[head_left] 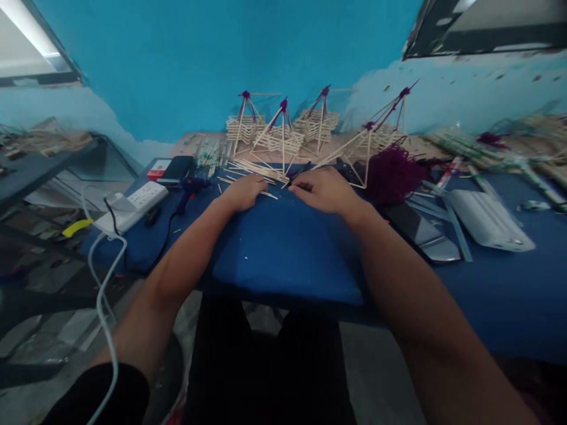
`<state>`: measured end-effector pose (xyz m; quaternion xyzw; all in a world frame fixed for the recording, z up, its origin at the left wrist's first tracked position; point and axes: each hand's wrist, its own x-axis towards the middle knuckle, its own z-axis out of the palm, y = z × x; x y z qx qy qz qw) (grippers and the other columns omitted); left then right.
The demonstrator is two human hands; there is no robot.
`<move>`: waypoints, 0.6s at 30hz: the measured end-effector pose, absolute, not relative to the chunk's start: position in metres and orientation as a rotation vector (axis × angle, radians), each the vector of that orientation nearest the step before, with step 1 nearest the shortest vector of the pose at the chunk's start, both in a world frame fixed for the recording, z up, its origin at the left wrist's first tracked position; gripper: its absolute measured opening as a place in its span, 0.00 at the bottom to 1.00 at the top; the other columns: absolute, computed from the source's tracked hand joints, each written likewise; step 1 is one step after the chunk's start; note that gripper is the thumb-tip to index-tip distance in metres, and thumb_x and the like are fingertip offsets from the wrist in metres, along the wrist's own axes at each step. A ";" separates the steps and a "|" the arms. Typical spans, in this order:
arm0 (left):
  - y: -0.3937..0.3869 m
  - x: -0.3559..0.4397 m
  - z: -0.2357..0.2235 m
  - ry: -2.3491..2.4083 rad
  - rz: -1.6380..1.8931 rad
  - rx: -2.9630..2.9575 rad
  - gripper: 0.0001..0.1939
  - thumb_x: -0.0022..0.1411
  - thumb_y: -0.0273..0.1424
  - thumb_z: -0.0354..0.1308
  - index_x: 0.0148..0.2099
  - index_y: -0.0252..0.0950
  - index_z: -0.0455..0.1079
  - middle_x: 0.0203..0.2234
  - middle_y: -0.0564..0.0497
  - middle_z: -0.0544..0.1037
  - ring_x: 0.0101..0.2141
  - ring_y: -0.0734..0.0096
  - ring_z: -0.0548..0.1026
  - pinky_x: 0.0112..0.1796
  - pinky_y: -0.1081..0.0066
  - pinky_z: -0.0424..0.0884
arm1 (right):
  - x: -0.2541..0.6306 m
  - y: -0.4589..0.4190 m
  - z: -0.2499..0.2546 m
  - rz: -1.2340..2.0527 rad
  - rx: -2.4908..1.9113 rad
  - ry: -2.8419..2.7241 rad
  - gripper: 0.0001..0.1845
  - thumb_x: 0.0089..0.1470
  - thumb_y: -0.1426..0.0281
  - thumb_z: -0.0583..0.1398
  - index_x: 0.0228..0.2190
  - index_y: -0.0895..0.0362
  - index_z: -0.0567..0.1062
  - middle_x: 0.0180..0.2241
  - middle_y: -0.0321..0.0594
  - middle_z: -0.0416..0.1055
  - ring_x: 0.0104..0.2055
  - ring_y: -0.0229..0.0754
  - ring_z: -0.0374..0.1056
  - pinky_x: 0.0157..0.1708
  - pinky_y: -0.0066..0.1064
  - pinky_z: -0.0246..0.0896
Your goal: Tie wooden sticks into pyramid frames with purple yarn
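Note:
My left hand (246, 192) rests on the blue tabletop at the near side of a loose pile of thin wooden sticks (254, 169). Its fingers are curled down, and the end of one stick (271, 195) pokes out past them. To the right, my right hand (325, 189) has thumb and forefinger pinched together low over the table. A small dark bit shows at those fingertips, too blurred to name. Just behind it lies a slim black tool (303, 170). Stick frames tied with purple yarn (283, 105) stand behind both hands, with stacked stick lattices (280, 139) among them.
A purple yarn bundle (394, 171) sits right of my right hand, near a dark phone-like slab (420, 231) and a white device (491, 219). On the left are a blue glue gun (188, 190), a white power strip (133, 205) and a dangling cable (103, 295).

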<state>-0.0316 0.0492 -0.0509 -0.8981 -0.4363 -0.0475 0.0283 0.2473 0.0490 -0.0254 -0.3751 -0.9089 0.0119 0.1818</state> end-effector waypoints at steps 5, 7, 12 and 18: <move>0.047 -0.032 -0.046 -1.279 -0.062 -2.793 0.23 0.75 0.21 0.50 0.57 0.32 0.85 0.52 0.34 0.85 0.55 0.51 0.82 0.55 0.58 0.76 | 0.247 0.047 -0.023 0.030 -1.053 -2.577 0.20 0.72 0.61 0.56 0.38 0.57 0.85 0.38 0.47 0.84 0.39 0.48 0.76 0.41 0.38 0.58; 0.045 -0.032 -0.044 -1.267 -0.057 -2.796 0.23 0.74 0.21 0.50 0.58 0.32 0.85 0.52 0.35 0.86 0.55 0.52 0.82 0.57 0.58 0.76 | 0.246 0.045 -0.022 0.031 -1.052 -2.581 0.19 0.72 0.61 0.56 0.38 0.57 0.84 0.38 0.47 0.84 0.39 0.48 0.76 0.41 0.38 0.58; 0.039 -0.028 -0.040 -1.306 -0.035 -2.742 0.24 0.75 0.22 0.49 0.60 0.35 0.85 0.49 0.37 0.87 0.56 0.50 0.82 0.55 0.57 0.76 | 0.245 0.045 -0.021 0.056 -1.045 -2.589 0.19 0.73 0.61 0.57 0.38 0.57 0.84 0.39 0.47 0.84 0.40 0.48 0.76 0.42 0.38 0.58; 0.038 -0.024 -0.041 -1.273 -0.001 -2.786 0.22 0.71 0.20 0.53 0.55 0.32 0.87 0.48 0.36 0.85 0.51 0.51 0.83 0.52 0.58 0.76 | 0.246 0.046 -0.022 0.029 -1.058 -2.591 0.20 0.73 0.61 0.56 0.40 0.57 0.85 0.40 0.48 0.85 0.41 0.48 0.76 0.42 0.38 0.57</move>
